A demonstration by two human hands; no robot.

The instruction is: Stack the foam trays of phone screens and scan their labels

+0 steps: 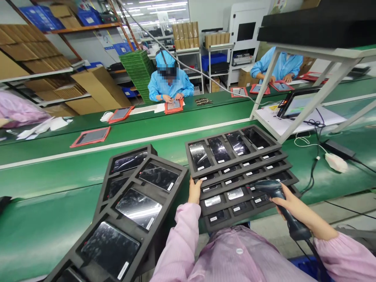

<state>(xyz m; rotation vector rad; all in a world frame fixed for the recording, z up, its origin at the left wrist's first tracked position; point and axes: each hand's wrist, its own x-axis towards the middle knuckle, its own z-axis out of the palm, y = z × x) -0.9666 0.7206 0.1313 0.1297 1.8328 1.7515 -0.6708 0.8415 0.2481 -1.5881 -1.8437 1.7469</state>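
Observation:
My right hand point(293, 205) is wrapped round the handle of a black barcode scanner point(268, 188), whose head points left over the lower rows of a tray stack. Several dark foam trays point(235, 162) lie there, fanned so that the front rows show. Face-up phone screens point(217, 149) with small white labels sit in their slots. My left hand point(195, 190) grips the left edge of one tray in this stack, thumb on top; the other fingers are partly hidden. To the left, more foam trays point(180, 176) with screens lie at an angle, overlapping.
Behind the trays runs a green conveyor bench point(141, 143) with red-edged packets point(91, 136). A metal stand point(308, 105) holds a monitor point(302, 103) at right, near a white mouse point(336, 162) and loose cables. Two co-workers in blue sit across; a pink sleeve shows far left.

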